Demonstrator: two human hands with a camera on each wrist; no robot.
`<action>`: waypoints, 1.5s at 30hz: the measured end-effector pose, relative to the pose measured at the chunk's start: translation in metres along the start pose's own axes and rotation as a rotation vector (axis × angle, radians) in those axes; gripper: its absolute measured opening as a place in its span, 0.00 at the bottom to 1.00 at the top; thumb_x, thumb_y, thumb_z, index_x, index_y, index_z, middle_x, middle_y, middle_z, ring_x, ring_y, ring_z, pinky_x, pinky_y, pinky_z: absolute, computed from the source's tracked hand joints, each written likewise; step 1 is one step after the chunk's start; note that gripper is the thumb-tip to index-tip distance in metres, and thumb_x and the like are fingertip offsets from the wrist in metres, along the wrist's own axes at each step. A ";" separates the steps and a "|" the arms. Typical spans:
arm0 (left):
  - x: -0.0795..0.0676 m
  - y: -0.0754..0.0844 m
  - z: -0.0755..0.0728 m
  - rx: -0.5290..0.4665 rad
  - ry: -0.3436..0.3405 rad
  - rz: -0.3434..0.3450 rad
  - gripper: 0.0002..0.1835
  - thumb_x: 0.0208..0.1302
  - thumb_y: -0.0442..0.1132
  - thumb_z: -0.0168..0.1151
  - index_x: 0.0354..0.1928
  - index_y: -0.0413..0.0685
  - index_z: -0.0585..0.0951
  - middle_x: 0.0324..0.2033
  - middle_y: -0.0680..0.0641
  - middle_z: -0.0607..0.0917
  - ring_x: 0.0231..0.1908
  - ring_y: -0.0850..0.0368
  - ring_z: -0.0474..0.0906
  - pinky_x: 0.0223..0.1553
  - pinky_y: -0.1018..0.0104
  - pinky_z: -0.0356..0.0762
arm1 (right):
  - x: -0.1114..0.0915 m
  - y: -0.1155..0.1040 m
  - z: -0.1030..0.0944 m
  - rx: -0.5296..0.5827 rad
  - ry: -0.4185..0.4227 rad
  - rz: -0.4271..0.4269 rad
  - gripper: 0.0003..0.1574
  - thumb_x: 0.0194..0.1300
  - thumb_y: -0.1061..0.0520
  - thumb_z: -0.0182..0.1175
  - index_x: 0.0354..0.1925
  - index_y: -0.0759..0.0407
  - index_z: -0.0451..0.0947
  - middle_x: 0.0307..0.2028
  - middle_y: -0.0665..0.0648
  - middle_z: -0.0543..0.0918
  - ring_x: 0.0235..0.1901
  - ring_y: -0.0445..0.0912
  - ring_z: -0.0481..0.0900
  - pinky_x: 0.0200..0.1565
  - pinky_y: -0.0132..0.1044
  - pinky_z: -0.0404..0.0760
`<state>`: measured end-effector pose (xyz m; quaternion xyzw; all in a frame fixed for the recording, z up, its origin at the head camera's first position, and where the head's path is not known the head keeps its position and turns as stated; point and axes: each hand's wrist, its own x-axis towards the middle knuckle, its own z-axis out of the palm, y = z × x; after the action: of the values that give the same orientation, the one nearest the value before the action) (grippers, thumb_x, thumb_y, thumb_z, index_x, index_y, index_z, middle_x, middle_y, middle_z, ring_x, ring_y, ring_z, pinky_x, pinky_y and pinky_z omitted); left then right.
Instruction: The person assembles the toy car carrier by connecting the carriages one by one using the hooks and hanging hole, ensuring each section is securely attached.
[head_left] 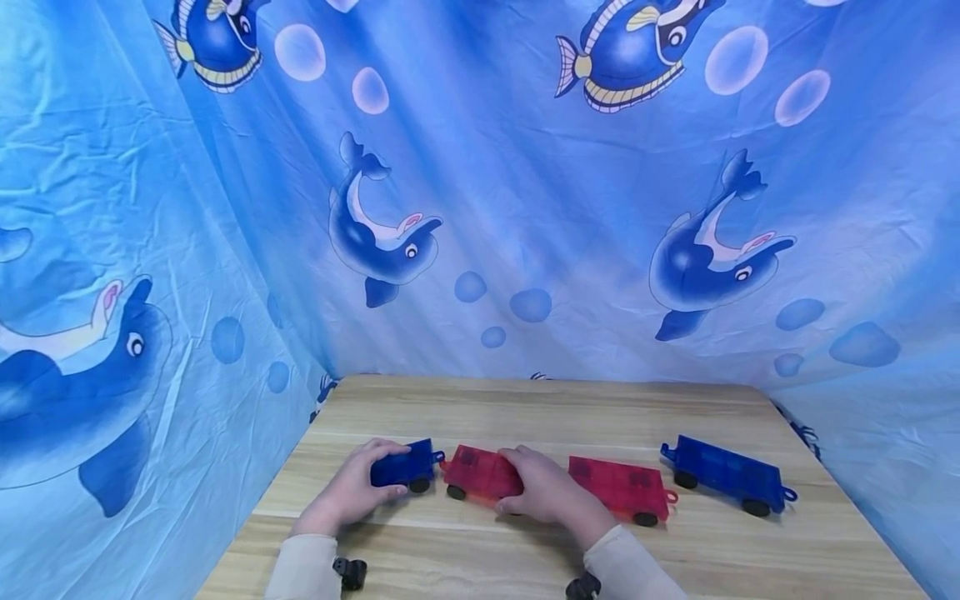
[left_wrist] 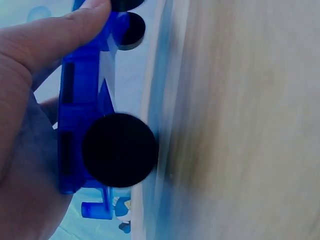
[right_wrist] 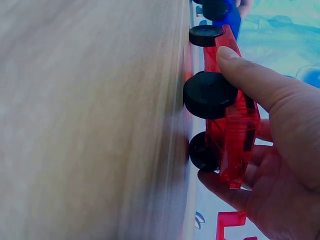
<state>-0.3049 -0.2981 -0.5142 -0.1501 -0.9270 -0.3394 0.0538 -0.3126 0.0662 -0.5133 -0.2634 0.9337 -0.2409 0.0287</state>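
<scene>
My left hand (head_left: 360,487) grips a blue toy train car (head_left: 405,465) with black wheels at the left of the table, thumb along its near side. In the left wrist view the blue car (left_wrist: 82,110) sits between thumb and palm, a small hook at its lower end. My right hand (head_left: 543,492) holds a red toy car (head_left: 477,472) from above, covering its right end. The right wrist view shows thumb and fingers either side of the red car (right_wrist: 232,125). The blue car's ring end meets the red car's left end, overlapping it in the head view.
A second red car (head_left: 618,486) stands just right of my right hand, partly behind the wrist. Farther right is another blue car (head_left: 726,473), angled, with a hook and a ring. All are on the wooden table (head_left: 540,408), before a blue sea-print curtain (head_left: 495,208).
</scene>
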 end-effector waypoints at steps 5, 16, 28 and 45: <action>0.001 0.000 0.002 0.041 -0.009 0.002 0.32 0.54 0.44 0.84 0.63 0.67 0.83 0.61 0.60 0.79 0.66 0.46 0.71 0.67 0.37 0.68 | 0.000 0.000 0.000 0.001 -0.002 -0.003 0.57 0.57 0.35 0.78 0.76 0.55 0.69 0.63 0.56 0.78 0.65 0.54 0.76 0.65 0.52 0.77; 0.002 0.000 0.002 0.060 -0.023 -0.001 0.34 0.53 0.41 0.84 0.63 0.64 0.83 0.63 0.58 0.79 0.73 0.38 0.64 0.76 0.34 0.48 | 0.000 0.001 -0.001 0.001 -0.008 -0.013 0.56 0.57 0.36 0.79 0.76 0.53 0.69 0.59 0.51 0.79 0.61 0.50 0.77 0.63 0.51 0.79; 0.003 -0.002 -0.003 0.080 -0.017 -0.014 0.34 0.52 0.39 0.84 0.63 0.62 0.83 0.67 0.52 0.79 0.73 0.34 0.64 0.73 0.30 0.53 | -0.001 0.000 -0.004 -0.018 -0.015 -0.022 0.56 0.56 0.35 0.79 0.76 0.50 0.69 0.52 0.47 0.77 0.54 0.45 0.76 0.57 0.46 0.81; -0.001 -0.003 -0.005 0.032 -0.053 -0.054 0.34 0.52 0.38 0.84 0.63 0.66 0.83 0.72 0.46 0.75 0.76 0.32 0.58 0.72 0.27 0.52 | -0.001 0.003 -0.001 -0.031 -0.031 -0.007 0.56 0.58 0.33 0.77 0.77 0.50 0.69 0.55 0.48 0.77 0.57 0.44 0.76 0.58 0.45 0.80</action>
<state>-0.3047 -0.3041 -0.5124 -0.1332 -0.9371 -0.3219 0.0226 -0.3131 0.0692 -0.5143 -0.2707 0.9359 -0.2222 0.0383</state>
